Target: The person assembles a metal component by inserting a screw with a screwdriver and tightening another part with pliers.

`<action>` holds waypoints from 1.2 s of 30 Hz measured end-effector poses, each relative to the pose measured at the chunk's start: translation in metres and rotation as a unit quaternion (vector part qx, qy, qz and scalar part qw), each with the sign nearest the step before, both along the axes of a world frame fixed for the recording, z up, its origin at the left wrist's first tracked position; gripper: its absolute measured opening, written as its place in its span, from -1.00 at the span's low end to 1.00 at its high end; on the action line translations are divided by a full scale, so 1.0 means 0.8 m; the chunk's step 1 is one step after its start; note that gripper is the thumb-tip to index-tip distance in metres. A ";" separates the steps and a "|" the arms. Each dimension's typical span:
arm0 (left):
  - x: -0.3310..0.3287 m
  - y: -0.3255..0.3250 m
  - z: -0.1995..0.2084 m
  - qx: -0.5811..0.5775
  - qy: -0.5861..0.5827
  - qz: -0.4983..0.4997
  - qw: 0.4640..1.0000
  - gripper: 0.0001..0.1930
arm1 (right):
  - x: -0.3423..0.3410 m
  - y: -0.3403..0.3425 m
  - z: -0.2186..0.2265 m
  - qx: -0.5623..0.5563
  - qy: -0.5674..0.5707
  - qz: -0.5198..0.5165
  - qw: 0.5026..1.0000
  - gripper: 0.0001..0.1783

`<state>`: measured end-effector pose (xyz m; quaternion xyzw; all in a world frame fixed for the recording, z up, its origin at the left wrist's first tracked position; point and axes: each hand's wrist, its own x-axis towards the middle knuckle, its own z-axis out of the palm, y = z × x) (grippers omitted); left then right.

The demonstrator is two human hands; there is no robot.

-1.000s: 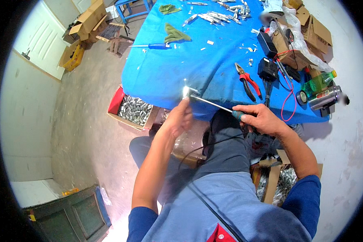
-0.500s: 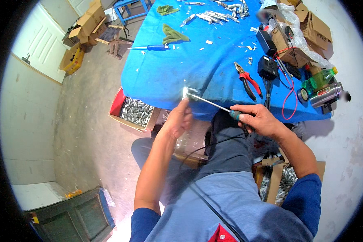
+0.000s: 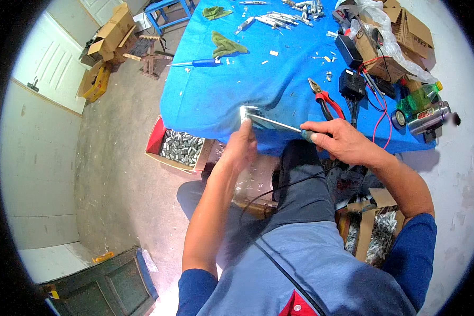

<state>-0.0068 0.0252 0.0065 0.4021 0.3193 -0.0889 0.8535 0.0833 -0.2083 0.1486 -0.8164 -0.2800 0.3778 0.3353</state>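
At the near edge of the blue-covered table [image 3: 205,105], my left hand [image 3: 240,145] is closed on a small, shiny metal piece [image 3: 243,112]. Its fingers are slightly blurred, and glare hides the piece's details. My right hand [image 3: 345,139] is wrapped round the dark green handle of a screwdriver [image 3: 276,124]. The long shaft points left, its tip end at the metal piece; whether it touches or sits inside cannot be made out. Pliers with red handles [image 3: 336,105] lie just beyond my right hand.
Several slim metal pieces [image 3: 279,20] are heaped at the far side, near two green cloths [image 3: 226,45] and a blue-handled screwdriver [image 3: 206,62]. Black adapters [image 3: 351,84], wires, a green bottle [image 3: 421,100] and a flask [image 3: 429,118] crowd the right. A box of metal pieces [image 3: 181,148] stands below left.
The whole view has shifted slightly. Both hands still hold the metal piece and the screwdriver, and the shaft stays pointed at the piece.
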 end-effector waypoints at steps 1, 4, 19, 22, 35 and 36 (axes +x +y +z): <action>0.002 0.000 0.000 -0.004 0.001 0.007 1.000 -0.53 | 0.002 0.001 0.000 0.008 0.000 0.001 1.000 -0.55; 0.003 0.002 -0.001 0.018 -0.007 -0.010 1.000 -0.51 | 0.008 0.004 -0.005 0.019 -0.035 0.021 0.999 -0.56; 0.005 0.007 -0.015 -0.023 -0.036 -0.019 0.999 -0.49 | 0.000 0.009 -0.015 0.032 -0.283 0.124 0.950 -0.64; 0.005 0.009 -0.009 -0.017 -0.011 -0.003 1.000 -0.51 | 0.020 0.013 -0.004 0.030 -0.084 0.060 0.994 -0.60; 0.007 0.006 -0.010 0.028 -0.008 -0.011 1.000 -0.51 | -0.022 0.016 -0.001 -0.089 -0.523 0.222 0.818 -0.65; 0.008 0.005 -0.007 0.026 0.004 -0.009 1.000 -0.50 | -0.017 0.013 -0.005 -0.071 -0.484 0.213 0.846 -0.64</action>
